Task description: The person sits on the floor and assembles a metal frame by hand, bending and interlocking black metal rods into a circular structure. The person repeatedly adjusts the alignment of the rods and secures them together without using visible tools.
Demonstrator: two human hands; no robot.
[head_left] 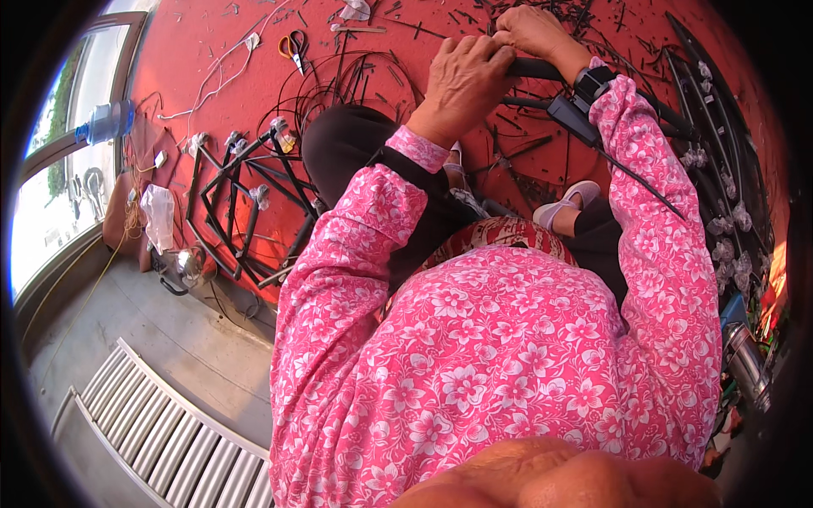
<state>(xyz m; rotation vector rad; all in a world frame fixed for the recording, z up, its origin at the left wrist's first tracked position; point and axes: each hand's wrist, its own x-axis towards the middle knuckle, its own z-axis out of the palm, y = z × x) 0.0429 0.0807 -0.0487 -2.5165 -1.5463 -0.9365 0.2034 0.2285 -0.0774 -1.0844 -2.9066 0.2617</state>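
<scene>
A black tubular frame (539, 69), which looks like a bicycle frame, lies across in front of my knees at the top of the view. My left hand (468, 85) is closed around its near left end, the fingers curled over the tube. Just beyond, my right hand (539, 35) has its fingers bent and pressed together close to the left fingertips. What those right fingers hold, if anything, is hidden. A black device (594, 83) is strapped on my right wrist, with a dark box (572, 120) and a thin cable hanging beside it.
Orange-handled scissors (293, 49) and loops of black cable (360, 80) lie on the red floor (195, 63) among black scraps. More black frames (246, 199) with plastic-wrapped ends lie left; long black tubes (720, 144) line the right. A slatted metal rack (161, 423) is lower left.
</scene>
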